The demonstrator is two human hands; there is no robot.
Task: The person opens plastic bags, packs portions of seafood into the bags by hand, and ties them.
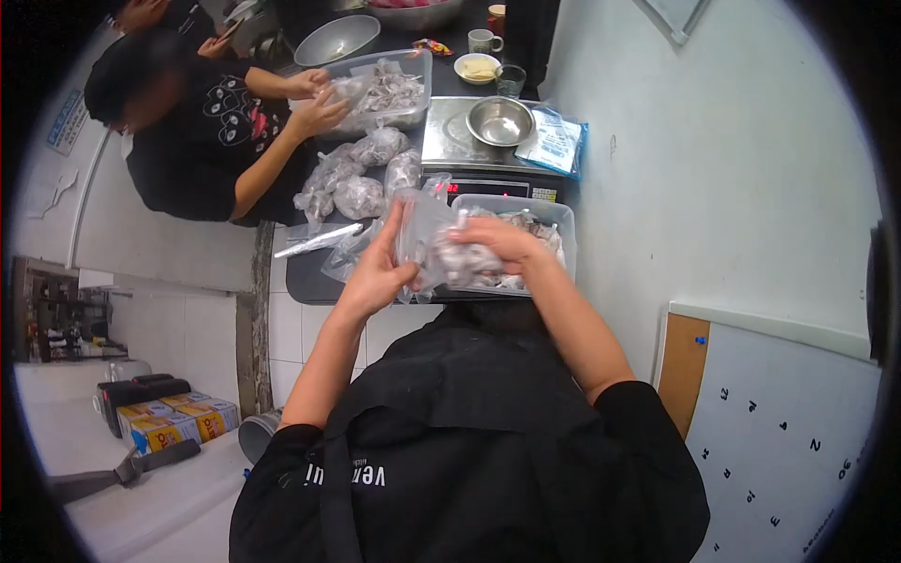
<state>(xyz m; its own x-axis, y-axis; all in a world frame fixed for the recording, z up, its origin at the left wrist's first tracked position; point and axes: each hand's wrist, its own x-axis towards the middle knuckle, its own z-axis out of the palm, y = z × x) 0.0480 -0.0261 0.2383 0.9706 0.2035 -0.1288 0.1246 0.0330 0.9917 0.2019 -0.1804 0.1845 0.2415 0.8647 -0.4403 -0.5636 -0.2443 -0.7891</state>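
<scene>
My left hand (377,274) holds a clear plastic bag (419,235), thumb on the near side and fingers along the far side. At the bag's right side, my right hand (502,240) is closed around a handful of greyish-white food pieces (464,264), smeared by motion. Whether the pieces are inside the bag or just at its mouth I cannot tell. Below my right hand stands a clear plastic tub (569,228) with more of these pieces. Several filled, knotted bags (359,197) lie beyond my left hand. Flat empty bags (343,260) are beside it.
A digital scale (449,141) bears a steel bowl (500,122) and a blue-white packet (556,143). Across the table, a co-worker's hands (319,105) hold a bag over another tub (424,89). A glass (511,82), mug (484,40) and small dish (477,68) stand farther back. A wall (648,188) runs along the right.
</scene>
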